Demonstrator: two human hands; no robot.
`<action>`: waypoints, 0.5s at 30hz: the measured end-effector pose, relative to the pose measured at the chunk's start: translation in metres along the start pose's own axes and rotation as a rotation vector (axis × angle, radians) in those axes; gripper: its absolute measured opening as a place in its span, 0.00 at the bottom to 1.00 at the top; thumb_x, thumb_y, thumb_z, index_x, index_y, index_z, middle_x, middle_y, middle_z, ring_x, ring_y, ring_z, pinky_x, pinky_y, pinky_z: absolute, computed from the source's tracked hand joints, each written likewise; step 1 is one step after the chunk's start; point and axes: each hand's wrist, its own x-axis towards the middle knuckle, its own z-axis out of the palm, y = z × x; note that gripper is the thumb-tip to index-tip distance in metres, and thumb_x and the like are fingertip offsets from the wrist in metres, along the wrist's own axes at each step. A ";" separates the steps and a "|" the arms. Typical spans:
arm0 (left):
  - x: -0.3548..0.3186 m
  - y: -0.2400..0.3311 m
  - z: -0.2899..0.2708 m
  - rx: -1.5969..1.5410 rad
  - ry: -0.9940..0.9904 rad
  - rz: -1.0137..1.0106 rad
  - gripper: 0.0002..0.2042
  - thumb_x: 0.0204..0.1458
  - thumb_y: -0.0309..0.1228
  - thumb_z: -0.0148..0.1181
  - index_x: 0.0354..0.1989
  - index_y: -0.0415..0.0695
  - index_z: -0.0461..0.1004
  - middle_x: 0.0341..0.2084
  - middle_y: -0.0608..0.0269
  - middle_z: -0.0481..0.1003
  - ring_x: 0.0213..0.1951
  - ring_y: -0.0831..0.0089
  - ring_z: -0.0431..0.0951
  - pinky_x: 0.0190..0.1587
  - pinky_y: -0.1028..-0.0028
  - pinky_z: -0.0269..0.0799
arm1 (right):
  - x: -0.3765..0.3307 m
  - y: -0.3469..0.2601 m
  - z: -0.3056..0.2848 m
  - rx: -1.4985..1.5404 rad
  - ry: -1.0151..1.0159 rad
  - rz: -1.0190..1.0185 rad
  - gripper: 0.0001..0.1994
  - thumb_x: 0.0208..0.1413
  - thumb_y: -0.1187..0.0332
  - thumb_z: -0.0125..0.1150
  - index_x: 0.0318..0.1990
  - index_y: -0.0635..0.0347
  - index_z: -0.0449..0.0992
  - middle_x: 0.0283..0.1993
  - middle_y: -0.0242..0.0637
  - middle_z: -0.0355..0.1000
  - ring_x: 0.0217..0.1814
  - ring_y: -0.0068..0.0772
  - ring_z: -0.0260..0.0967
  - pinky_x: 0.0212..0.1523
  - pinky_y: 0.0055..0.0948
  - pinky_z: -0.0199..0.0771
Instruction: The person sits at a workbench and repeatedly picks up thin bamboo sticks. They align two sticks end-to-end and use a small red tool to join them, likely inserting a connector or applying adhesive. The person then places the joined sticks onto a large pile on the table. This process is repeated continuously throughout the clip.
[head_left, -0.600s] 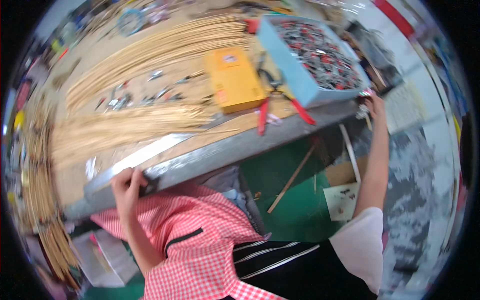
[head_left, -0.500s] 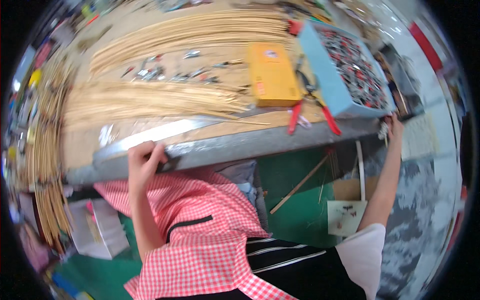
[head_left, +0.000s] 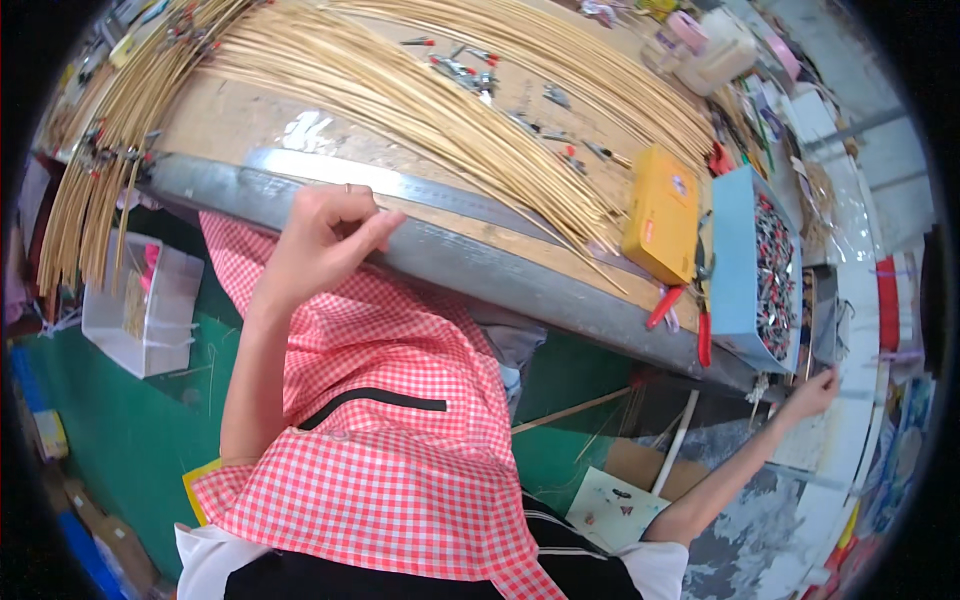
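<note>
My left hand is at the dark metal edge of the workbench, its fingers curled in and its thumb pointing right; nothing shows in it. A steel ruler lies just beyond it on the wooden top. Far out to the right, my right hand is closed by the bench corner, below a light blue box of small red-tipped metal pieces. Whatever its fingers hold is too small to make out. Red-handled pliers and a yellow box lie left of the blue box.
Long thin bamboo sticks cover much of the bench, and loose metal pieces lie among them. Another stick bundle hangs over the left edge above a white bin. A checked apron covers my lap. Plastic bottles stand at the back.
The view has turned, so the bench now slants down to the right. My left hand has lifted slightly off the edge, its thumb extended. My right hand has shifted away from the blue box's corner.
</note>
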 end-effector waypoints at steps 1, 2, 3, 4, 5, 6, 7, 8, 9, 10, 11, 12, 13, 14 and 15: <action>0.001 0.000 -0.008 0.016 0.013 -0.004 0.13 0.49 0.26 0.59 0.14 0.37 0.72 0.10 0.63 0.66 0.16 0.77 0.63 0.21 0.75 0.55 | -0.001 -0.066 -0.013 0.124 0.003 -0.046 0.14 0.60 0.69 0.47 0.46 0.67 0.76 0.46 0.45 0.75 0.45 0.37 0.73 0.47 0.31 0.71; 0.003 -0.001 -0.016 0.032 0.020 -0.010 0.11 0.50 0.25 0.58 0.17 0.37 0.74 0.11 0.63 0.66 0.17 0.77 0.64 0.23 0.75 0.56 | -0.012 -0.142 -0.027 0.280 -0.029 -0.032 0.13 0.61 0.70 0.48 0.46 0.68 0.75 0.45 0.43 0.74 0.45 0.34 0.73 0.48 0.30 0.71; 0.003 -0.005 -0.020 0.069 0.071 -0.005 0.10 0.50 0.25 0.58 0.18 0.37 0.74 0.12 0.63 0.66 0.18 0.77 0.64 0.23 0.76 0.56 | -0.026 -0.210 -0.031 0.439 -0.058 -0.009 0.12 0.62 0.72 0.48 0.47 0.69 0.75 0.45 0.42 0.74 0.46 0.31 0.72 0.49 0.29 0.72; 0.000 -0.011 -0.025 0.100 0.130 -0.006 0.09 0.50 0.25 0.57 0.20 0.36 0.75 0.13 0.63 0.67 0.19 0.76 0.65 0.24 0.76 0.56 | -0.035 -0.258 -0.024 0.599 -0.137 -0.038 0.12 0.62 0.73 0.48 0.47 0.69 0.75 0.46 0.42 0.74 0.46 0.30 0.72 0.49 0.28 0.72; -0.001 -0.018 -0.031 0.122 0.187 -0.001 0.08 0.50 0.25 0.57 0.21 0.36 0.76 0.14 0.63 0.67 0.20 0.76 0.65 0.25 0.77 0.56 | -0.042 -0.300 -0.016 0.752 -0.211 -0.071 0.11 0.62 0.74 0.48 0.47 0.69 0.74 0.46 0.41 0.73 0.46 0.28 0.72 0.49 0.28 0.72; -0.001 -0.019 -0.037 0.154 0.177 -0.071 0.04 0.50 0.24 0.57 0.29 0.37 0.77 0.19 0.62 0.69 0.24 0.74 0.67 0.29 0.77 0.60 | -0.047 -0.335 -0.004 0.727 -0.316 -0.185 0.13 0.63 0.71 0.48 0.49 0.68 0.74 0.48 0.40 0.73 0.47 0.29 0.72 0.52 0.25 0.69; -0.005 -0.024 -0.041 0.249 0.218 -0.045 0.04 0.49 0.24 0.57 0.31 0.37 0.76 0.21 0.61 0.70 0.26 0.73 0.68 0.31 0.76 0.61 | -0.060 -0.383 0.013 0.834 -0.435 -0.234 0.10 0.61 0.76 0.50 0.46 0.70 0.74 0.47 0.42 0.74 0.46 0.28 0.71 0.51 0.26 0.70; -0.002 -0.027 -0.044 0.326 0.243 -0.003 0.05 0.49 0.24 0.57 0.33 0.37 0.76 0.23 0.61 0.71 0.28 0.72 0.69 0.33 0.76 0.63 | -0.063 -0.410 0.045 0.959 -0.449 -0.327 0.09 0.60 0.76 0.51 0.45 0.69 0.75 0.45 0.40 0.75 0.47 0.28 0.71 0.51 0.25 0.69; 0.003 -0.029 -0.044 0.405 0.266 0.042 0.06 0.49 0.24 0.57 0.35 0.37 0.76 0.25 0.60 0.72 0.29 0.71 0.70 0.35 0.75 0.64 | -0.060 -0.434 0.075 0.920 -0.573 -0.456 0.10 0.59 0.73 0.54 0.44 0.67 0.76 0.42 0.40 0.75 0.46 0.28 0.72 0.49 0.25 0.68; 0.004 -0.031 -0.046 0.424 0.244 0.009 0.11 0.49 0.23 0.57 0.42 0.39 0.74 0.34 0.57 0.72 0.37 0.66 0.72 0.43 0.72 0.66 | -0.060 -0.455 0.109 0.799 -0.635 -0.563 0.11 0.58 0.68 0.55 0.43 0.65 0.76 0.41 0.43 0.75 0.44 0.29 0.73 0.47 0.25 0.68; 0.006 -0.032 -0.046 0.433 0.269 0.006 0.12 0.48 0.24 0.58 0.43 0.39 0.73 0.35 0.56 0.71 0.39 0.64 0.71 0.45 0.70 0.65 | -0.062 -0.473 0.144 0.778 -0.759 -0.579 0.13 0.57 0.65 0.55 0.42 0.66 0.76 0.42 0.48 0.75 0.44 0.39 0.73 0.48 0.30 0.69; 0.006 -0.035 -0.045 0.443 0.297 -0.004 0.13 0.47 0.24 0.59 0.44 0.40 0.73 0.37 0.55 0.71 0.42 0.61 0.70 0.47 0.68 0.64 | -0.066 -0.489 0.178 0.660 -0.854 -0.665 0.12 0.56 0.66 0.55 0.42 0.66 0.76 0.43 0.50 0.74 0.45 0.44 0.72 0.48 0.34 0.69; 0.008 -0.040 -0.043 0.446 0.326 -0.013 0.15 0.46 0.24 0.59 0.44 0.41 0.72 0.39 0.55 0.70 0.44 0.59 0.69 0.49 0.65 0.63 | -0.068 -0.499 0.207 0.529 -0.945 -0.751 0.12 0.55 0.67 0.54 0.42 0.67 0.75 0.44 0.53 0.72 0.47 0.50 0.70 0.48 0.37 0.69; 0.004 -0.045 -0.043 0.512 0.310 -0.056 0.17 0.46 0.24 0.59 0.48 0.41 0.71 0.44 0.52 0.68 0.49 0.54 0.66 0.54 0.62 0.60 | -0.073 -0.504 0.237 0.480 -0.936 -0.831 0.12 0.55 0.68 0.54 0.41 0.67 0.74 0.44 0.53 0.72 0.47 0.52 0.69 0.47 0.39 0.68; 0.003 -0.049 -0.039 0.525 0.313 -0.092 0.18 0.47 0.24 0.58 0.49 0.41 0.70 0.45 0.51 0.67 0.50 0.54 0.65 0.54 0.63 0.60 | -0.078 -0.505 0.266 0.427 -0.925 -0.914 0.11 0.54 0.68 0.54 0.40 0.68 0.73 0.44 0.54 0.71 0.48 0.54 0.68 0.47 0.42 0.68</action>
